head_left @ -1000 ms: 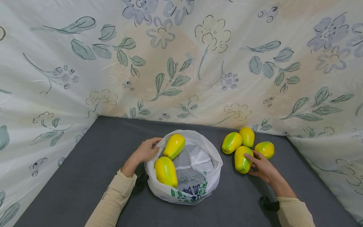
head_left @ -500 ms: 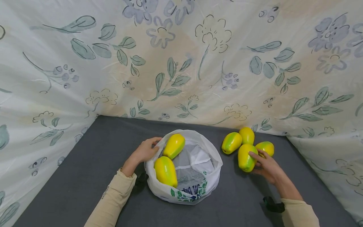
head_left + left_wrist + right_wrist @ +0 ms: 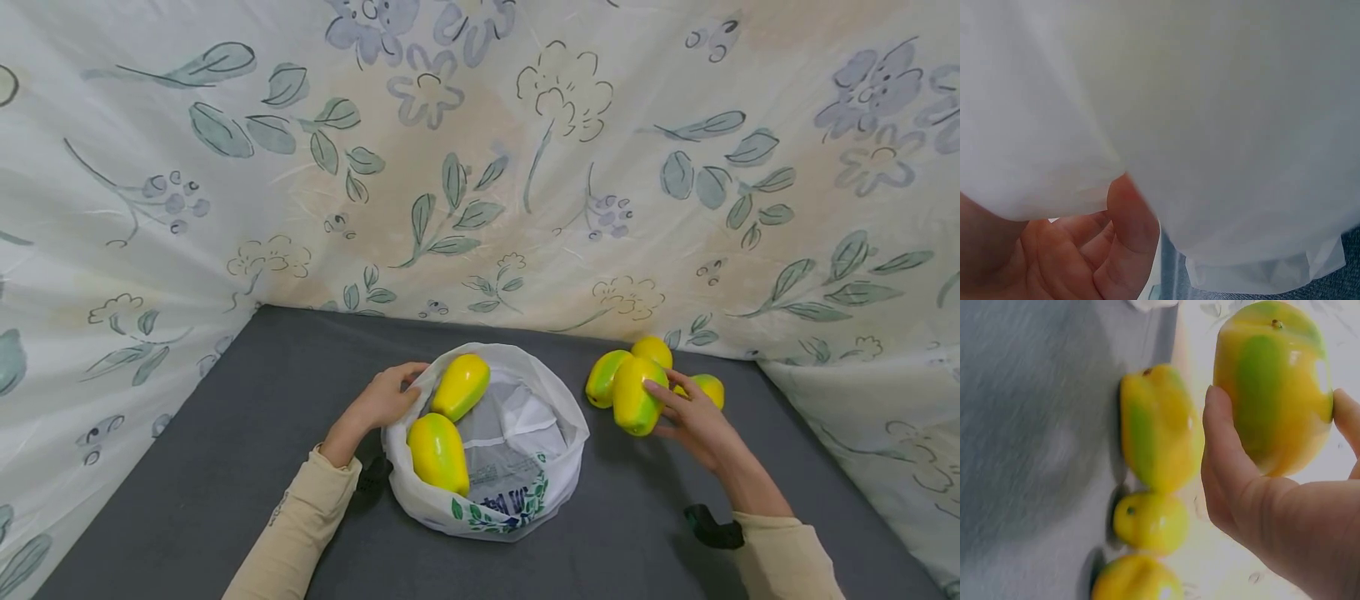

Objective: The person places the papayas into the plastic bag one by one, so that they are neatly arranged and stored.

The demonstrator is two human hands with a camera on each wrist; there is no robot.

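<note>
My right hand grips a yellow-green papaya between thumb and fingers, raised over the dark cloth. In the right wrist view the held papaya shows its stem end, with fingertips on both sides. At the left rim of a white plastic bag, my left hand pinches the edge. The left wrist view is mostly filled by the bag's wall, with curled fingers below it. Inside the bag, on its left side, lie two papayas, one farther back and one nearer.
Behind the held papaya, more papayas rest on the dark cloth: one at left, one at the back and one at right, partly behind my fingers. A floral curtain encloses the back and sides.
My right hand has lifted the papaya off the cloth, first shifting slightly right, then back left and up, so it now overlaps the papayas behind it. My left hand and the bag stay put.
</note>
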